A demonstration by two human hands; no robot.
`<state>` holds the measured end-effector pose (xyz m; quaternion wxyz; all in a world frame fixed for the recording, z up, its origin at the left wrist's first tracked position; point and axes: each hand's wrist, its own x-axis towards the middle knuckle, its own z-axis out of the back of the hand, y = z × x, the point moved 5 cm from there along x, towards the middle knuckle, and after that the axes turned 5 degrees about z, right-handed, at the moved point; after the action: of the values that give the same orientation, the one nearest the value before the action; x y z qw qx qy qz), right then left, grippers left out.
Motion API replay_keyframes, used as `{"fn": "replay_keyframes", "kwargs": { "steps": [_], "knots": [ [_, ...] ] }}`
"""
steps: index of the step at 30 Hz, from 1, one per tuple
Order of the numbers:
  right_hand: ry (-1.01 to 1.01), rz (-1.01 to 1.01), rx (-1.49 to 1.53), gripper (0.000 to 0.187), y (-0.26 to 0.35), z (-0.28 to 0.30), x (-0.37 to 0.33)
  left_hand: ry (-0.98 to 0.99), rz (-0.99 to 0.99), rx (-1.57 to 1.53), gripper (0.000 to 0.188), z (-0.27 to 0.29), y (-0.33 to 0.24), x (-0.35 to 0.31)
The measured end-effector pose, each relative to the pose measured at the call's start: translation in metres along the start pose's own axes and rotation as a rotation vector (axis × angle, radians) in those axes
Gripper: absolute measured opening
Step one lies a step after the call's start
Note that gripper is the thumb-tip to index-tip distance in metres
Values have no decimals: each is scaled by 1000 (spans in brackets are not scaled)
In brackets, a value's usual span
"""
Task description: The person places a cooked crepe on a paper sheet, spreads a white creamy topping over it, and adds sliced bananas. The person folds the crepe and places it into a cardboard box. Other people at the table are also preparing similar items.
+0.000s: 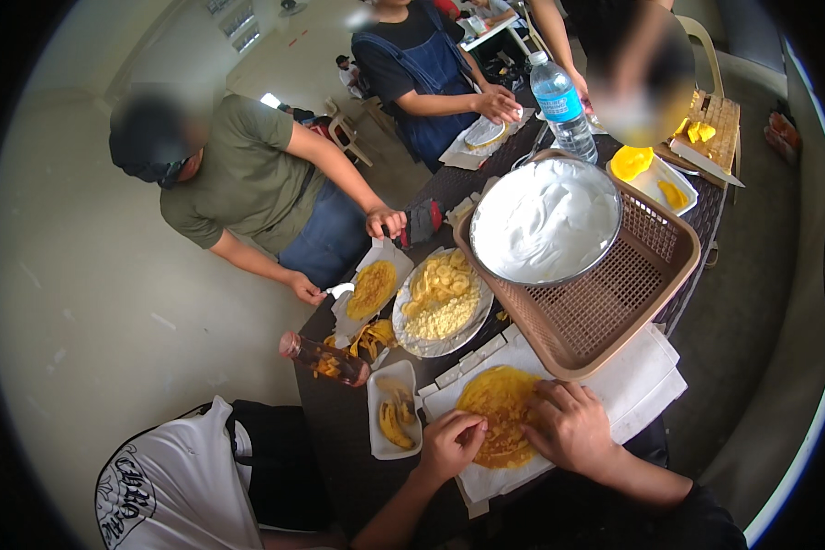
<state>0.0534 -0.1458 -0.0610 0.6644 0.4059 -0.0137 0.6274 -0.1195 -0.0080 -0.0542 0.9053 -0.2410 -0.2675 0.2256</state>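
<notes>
We are pressing thin yellow crepe (497, 403) flat on white paper (646, 385), near table edge. Left hand (451, 443) curling onto near rim; right hand (568, 423) spreading open on right side. Crepe looking soft, floppy, tear-prone; we are judging edge-lifting with both hands safest.

We find bare white paper (646, 380) open to our right; the brown plastic basket (614, 302) blocks ahead; the white foam tray of banana slices (392, 411) crowds our left.
</notes>
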Motion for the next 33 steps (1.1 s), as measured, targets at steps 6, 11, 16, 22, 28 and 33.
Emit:
{"fn": "replay_keyframes", "kwargs": {
  "steps": [6,11,16,22,28,33],
  "knots": [
    [3,4,-4,35,0,0,1,2,9,-14,8,0,0,0],
    [6,-26,-7,37,0,-3,-1,30,14,-6,7,-1,4,-2],
    [17,-37,8,37,-1,-4,-1,34,36,-19,7,-3,6,-4],
    [13,-41,15,38,0,-4,-1,36,38,-27,7,-2,6,-4],
    [-4,-6,-1,33,0,-2,1,33,36,-29,8,-2,5,-2],
    [4,-16,13,32,0,-1,2,43,43,-33,8,-2,6,-2]
  ]
}}
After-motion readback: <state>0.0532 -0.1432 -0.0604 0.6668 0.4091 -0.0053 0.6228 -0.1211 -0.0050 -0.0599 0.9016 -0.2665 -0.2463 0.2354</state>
